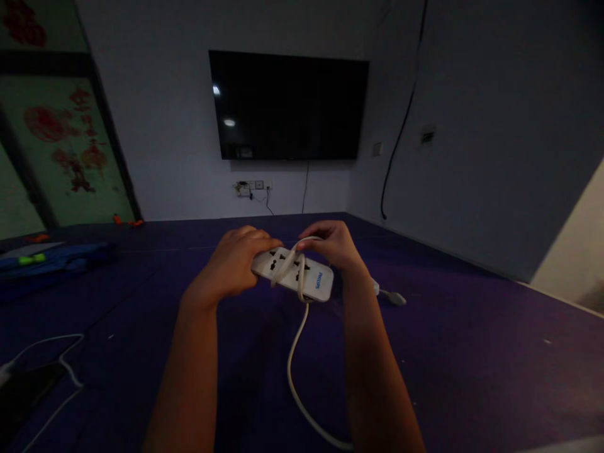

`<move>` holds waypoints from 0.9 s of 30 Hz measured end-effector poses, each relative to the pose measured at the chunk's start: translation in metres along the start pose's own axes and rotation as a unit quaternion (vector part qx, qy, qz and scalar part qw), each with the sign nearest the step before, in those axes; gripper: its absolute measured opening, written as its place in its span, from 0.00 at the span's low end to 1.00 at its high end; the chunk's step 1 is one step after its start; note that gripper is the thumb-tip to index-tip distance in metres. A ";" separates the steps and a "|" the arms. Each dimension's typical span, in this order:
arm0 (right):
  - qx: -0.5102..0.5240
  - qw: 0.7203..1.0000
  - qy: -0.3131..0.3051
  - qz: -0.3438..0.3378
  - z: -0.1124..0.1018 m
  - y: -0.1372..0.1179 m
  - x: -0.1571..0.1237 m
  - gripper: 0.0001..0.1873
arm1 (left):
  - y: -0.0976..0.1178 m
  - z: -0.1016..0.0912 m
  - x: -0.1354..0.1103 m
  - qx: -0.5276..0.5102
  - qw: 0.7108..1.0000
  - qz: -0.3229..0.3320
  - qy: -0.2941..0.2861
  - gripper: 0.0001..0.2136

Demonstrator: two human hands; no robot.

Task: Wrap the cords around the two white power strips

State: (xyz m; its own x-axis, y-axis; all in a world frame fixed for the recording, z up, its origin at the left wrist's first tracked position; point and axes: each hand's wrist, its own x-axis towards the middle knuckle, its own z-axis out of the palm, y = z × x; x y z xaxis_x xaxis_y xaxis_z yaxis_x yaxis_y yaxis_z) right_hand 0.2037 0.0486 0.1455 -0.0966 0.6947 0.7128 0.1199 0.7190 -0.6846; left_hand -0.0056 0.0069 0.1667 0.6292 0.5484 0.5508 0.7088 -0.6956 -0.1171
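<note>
A white power strip point(323, 281) with blue lettering is held up in front of me, tilted down to the right. My left hand point(240, 258) is closed around its left end, thumb along the top edge. White cord point(293, 371) is wrapped around the strip's middle, crossing over the sockets. At the strip's upper edge, my right hand point(330, 242) pinches a loop of that cord between thumb and fingers. The rest of the cord hangs below the strip and curves right, passing behind my right forearm.
A white plug point(396, 298) lies on the purple floor point(453, 365) right of my right forearm. At the lower left are a dark flat device point(28, 396) and a white cable point(70, 371). Blue cloth point(61, 261) lies farther back. A television point(290, 107) hangs on the far wall.
</note>
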 end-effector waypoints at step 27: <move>0.032 0.992 -0.116 0.024 0.000 -0.025 -0.010 0.10 | -0.034 0.017 -0.008 0.062 0.980 -0.190 0.002 0.27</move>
State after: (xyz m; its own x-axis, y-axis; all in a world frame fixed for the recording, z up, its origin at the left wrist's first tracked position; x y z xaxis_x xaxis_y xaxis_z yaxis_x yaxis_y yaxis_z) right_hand 0.2018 0.0238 0.1556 -0.3184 0.7082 0.6301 0.0681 0.6801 -0.7300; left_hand -0.0300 0.0339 0.1521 0.3106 0.7547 0.5779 0.9254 -0.3791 -0.0023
